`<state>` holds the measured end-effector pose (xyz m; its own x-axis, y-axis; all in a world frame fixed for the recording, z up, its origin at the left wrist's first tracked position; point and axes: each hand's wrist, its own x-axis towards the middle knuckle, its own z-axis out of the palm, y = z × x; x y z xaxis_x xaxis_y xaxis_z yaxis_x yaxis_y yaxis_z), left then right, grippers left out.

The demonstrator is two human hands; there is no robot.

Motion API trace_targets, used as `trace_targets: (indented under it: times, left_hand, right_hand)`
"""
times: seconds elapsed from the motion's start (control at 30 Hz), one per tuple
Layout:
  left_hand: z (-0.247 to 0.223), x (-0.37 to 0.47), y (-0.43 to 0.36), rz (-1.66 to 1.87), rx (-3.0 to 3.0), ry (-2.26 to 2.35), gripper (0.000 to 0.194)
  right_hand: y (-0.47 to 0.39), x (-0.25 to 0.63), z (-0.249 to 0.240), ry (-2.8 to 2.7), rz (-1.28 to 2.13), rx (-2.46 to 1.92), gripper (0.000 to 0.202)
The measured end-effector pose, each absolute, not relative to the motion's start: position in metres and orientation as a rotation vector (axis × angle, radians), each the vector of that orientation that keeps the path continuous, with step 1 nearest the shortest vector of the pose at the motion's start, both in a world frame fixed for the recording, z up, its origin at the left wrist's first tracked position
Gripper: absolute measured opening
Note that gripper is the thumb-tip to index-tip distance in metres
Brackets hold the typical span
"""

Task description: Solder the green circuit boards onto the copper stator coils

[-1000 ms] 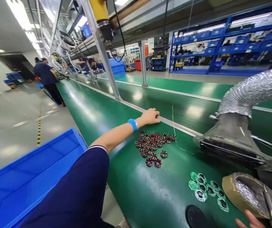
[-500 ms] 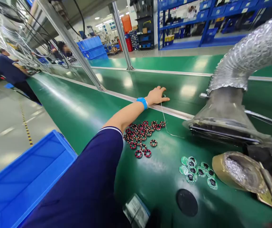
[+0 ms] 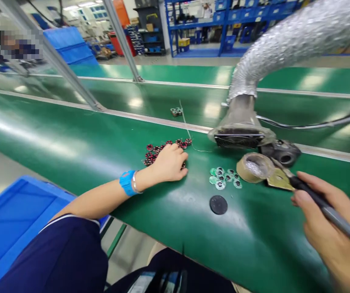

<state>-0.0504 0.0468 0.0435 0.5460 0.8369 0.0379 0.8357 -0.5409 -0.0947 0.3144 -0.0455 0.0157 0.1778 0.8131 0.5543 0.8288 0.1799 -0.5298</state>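
Observation:
My left hand (image 3: 170, 162), with a blue wristband, rests over the pile of red and black rings (image 3: 149, 156), its fingers curled down at the pile's right side; what they grip, if anything, is hidden. In my right hand (image 3: 324, 203) is a soldering iron (image 3: 312, 194), its tip by the tape roll (image 3: 250, 169) and the yellow sponge tray (image 3: 278, 180). Several green and clear discs with black centres (image 3: 220, 185) lie between the hands. Nearer me is a flat black disc (image 3: 218, 204). A few ring pieces (image 3: 176, 111) sit on the belt beyond the rail.
A fume hood (image 3: 240, 126) on a silver duct (image 3: 272, 49) hangs at the upper right. A thin wire (image 3: 185, 122) crosses the metal rail (image 3: 159, 121). A blue bin (image 3: 25, 228) stands at the lower left. Metal posts (image 3: 68, 73) rise at the left.
My left hand has come back from beyond the rail to the ring pile. More of my right hand and the soldering iron shows. The view has turned rightward.

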Motion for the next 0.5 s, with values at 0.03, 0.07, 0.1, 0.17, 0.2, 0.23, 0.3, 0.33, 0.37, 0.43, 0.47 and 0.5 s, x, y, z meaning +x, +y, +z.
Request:
trace_targets:
  times: [0.03,0.07,0.1,0.17,0.2,0.23,0.3,0.33,0.37,0.43,0.47,0.5]
  left_hand:
    - [0.041,-0.05,0.047,0.027,-2.671,-1.44,0.025]
    - [0.04,-0.05,0.048,0.03,-2.68,-1.435,0.023]
    - [0.04,-0.049,0.049,0.014,-2.685,-1.433,0.021]
    - [0.041,-0.045,0.046,-0.083,-2.695,-1.427,0.021]
    - [0.043,-0.042,0.042,-0.159,-2.709,-1.42,0.023]
    - [0.044,-0.037,0.035,-0.243,-2.747,-1.402,0.024]
    - [0.044,-0.024,0.018,-0.388,-2.907,-1.322,0.028]
    - [0.043,-0.016,0.009,-0.431,-3.014,-1.261,0.03]
    - [0.04,-0.009,0.0,-0.454,-3.111,-1.182,0.033]
    - [0.034,0.005,-0.012,-0.435,-3.239,-1.054,0.036]
    - [0.03,0.011,-0.016,-0.41,-3.273,-1.017,0.036]
    - [0.027,0.015,-0.019,-0.395,-3.294,-1.003,0.035]
  right_hand:
    - [-0.049,0.31,0.02,-1.536,0.084,-1.608,0.039]
    - [-0.052,0.307,0.021,-1.452,0.205,-1.575,0.038]
    - [-0.055,0.306,0.02,-1.396,0.296,-1.555,0.036]
    - [-0.06,0.309,0.014,-1.348,0.398,-1.528,0.033]
    - [-0.063,0.31,0.01,-1.336,0.415,-1.525,0.032]
    - [-0.066,0.312,0.007,-1.329,0.415,-1.52,0.031]
    - [-0.073,0.314,0.004,-1.371,0.341,-1.513,0.028]
    - [-0.077,0.315,0.004,-1.419,0.274,-1.511,0.027]
    - [-0.08,0.315,0.004,-1.482,0.194,-1.512,0.027]
    - [-0.084,0.314,0.006,-1.609,0.051,-1.512,0.025]
    - [-0.086,0.312,0.008,-1.667,0.021,-1.503,0.025]
    - [-0.088,0.311,0.009,-1.731,0.012,-1.486,0.024]
